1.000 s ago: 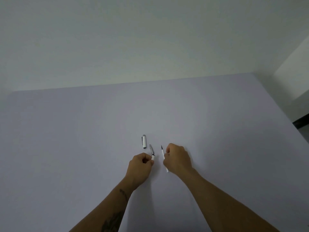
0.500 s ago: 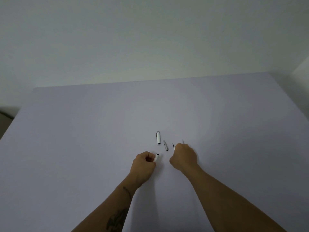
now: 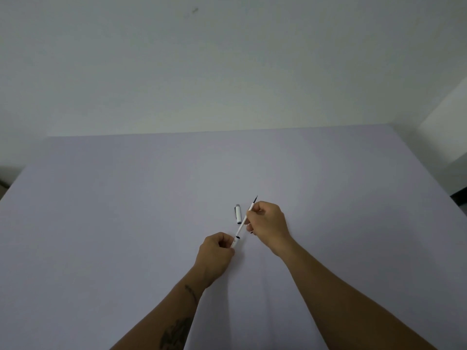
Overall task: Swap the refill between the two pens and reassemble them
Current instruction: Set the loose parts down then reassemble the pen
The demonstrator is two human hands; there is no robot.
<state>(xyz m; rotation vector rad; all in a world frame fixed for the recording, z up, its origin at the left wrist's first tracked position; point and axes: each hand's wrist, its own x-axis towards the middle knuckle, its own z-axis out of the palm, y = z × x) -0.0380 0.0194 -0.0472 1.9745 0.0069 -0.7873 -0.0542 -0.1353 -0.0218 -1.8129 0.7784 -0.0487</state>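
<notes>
Right hand [image 3: 269, 223] pinches thin white refill [image 3: 244, 220] between thumb and fingertips, dark tip pointing up and away. Refill's lower end meets mouth of white pen barrel [image 3: 235, 242], clasped in closed left hand [image 3: 217, 253]; whether inserted or just touching, cannot tell. Both parts held above pale lavender table [image 3: 126, 223]. White pen cap [image 3: 237, 214] lies on table just beyond refill, left of right hand. Left forearm tattooed; both arms bare, converging mid-table.
</notes>
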